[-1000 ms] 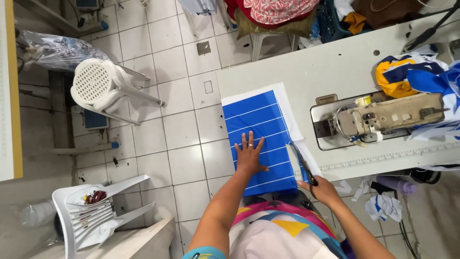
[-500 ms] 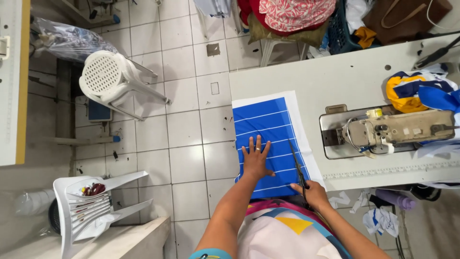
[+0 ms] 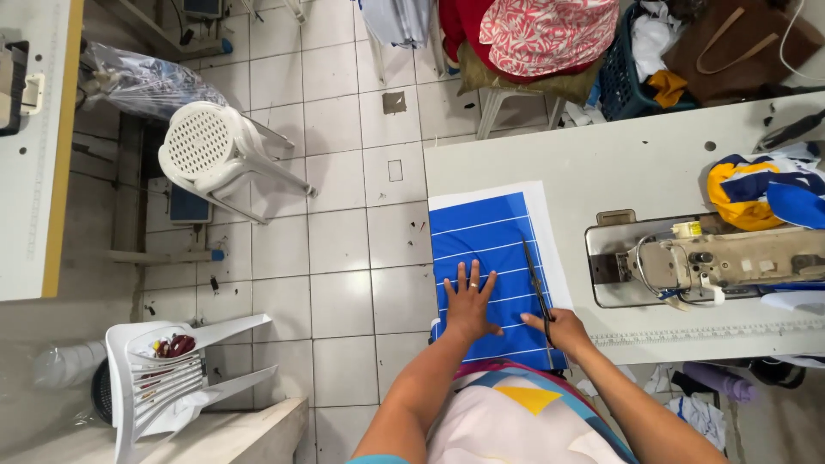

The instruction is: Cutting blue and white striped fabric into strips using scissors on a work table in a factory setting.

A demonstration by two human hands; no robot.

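The left hand (image 3: 470,307) is pressing spread fingers on the blue striped fabric (image 3: 490,249) at the desk (image 3: 636,163) edge while the right hand (image 3: 565,330), fingers closed around scissors (image 3: 537,288), is cutting along its right side, most apparently uncut.

Pale grey worktable (image 3: 636,163) carries blue striped fabric (image 3: 485,236) over white paper (image 3: 543,206), flat under the left hand (image 3: 471,302). Sewing machine (image 3: 713,258) sits well right of the right hand (image 3: 563,328); a yellow-blue cloth bundle (image 3: 756,191) lies beyond it.
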